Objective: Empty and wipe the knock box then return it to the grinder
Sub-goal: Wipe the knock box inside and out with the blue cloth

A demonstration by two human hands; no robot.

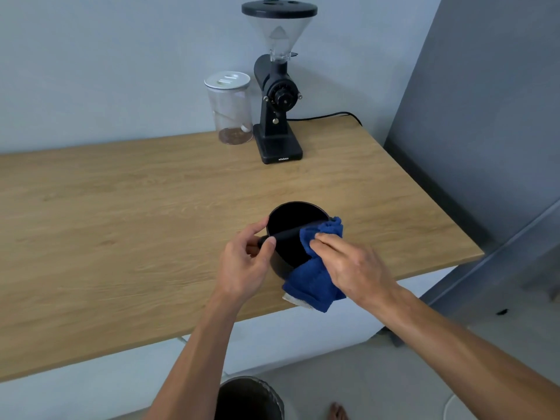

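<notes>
My left hand fingers pinch the round black knock box on the wooden counter; my right hand fingers press a blue terry cloth onto its rim

There was only one view, from the person's head. It looked forward and down over the wooden counter, close to the hands; the grinder stood farther away at the wall.

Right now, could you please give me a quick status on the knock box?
Left hand gripping knock box on the table. Right hand pressing blue cloth at its rim. Path back to grinder open.
</notes>
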